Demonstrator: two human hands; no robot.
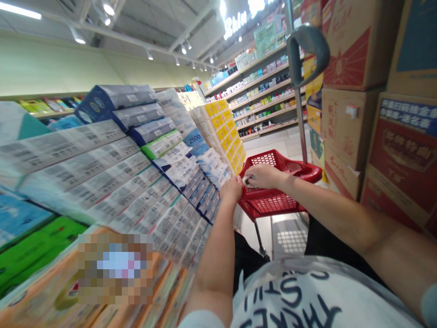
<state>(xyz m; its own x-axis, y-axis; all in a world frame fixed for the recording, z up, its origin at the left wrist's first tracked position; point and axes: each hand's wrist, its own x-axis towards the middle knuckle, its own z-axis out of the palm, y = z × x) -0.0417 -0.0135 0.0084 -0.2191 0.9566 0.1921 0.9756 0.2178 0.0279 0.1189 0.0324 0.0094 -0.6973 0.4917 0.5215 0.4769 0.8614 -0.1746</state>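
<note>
"What does the head view show of the hands?"
"Both are at the cart [273,203], right of centre in the frame. The left hand [232,189] is clenched on its near left edge."
"And the right hand [262,175]?"
"Just beside the left, over the basket, fingers curled at a small pale thing [245,180]. I can't tell whether it grips that, or what it is."
"What else is on the cart?"
"A grey pole [301,123] rises at its right side, with a hooked handle [319,52] at upper right."
"And around it?"
"Stacked packs [143,182] fill the left, yellow packs [221,130] stand above centre, cartons [348,123] line the right edge, and stocked shelves [262,86] run across the upper right."
</note>
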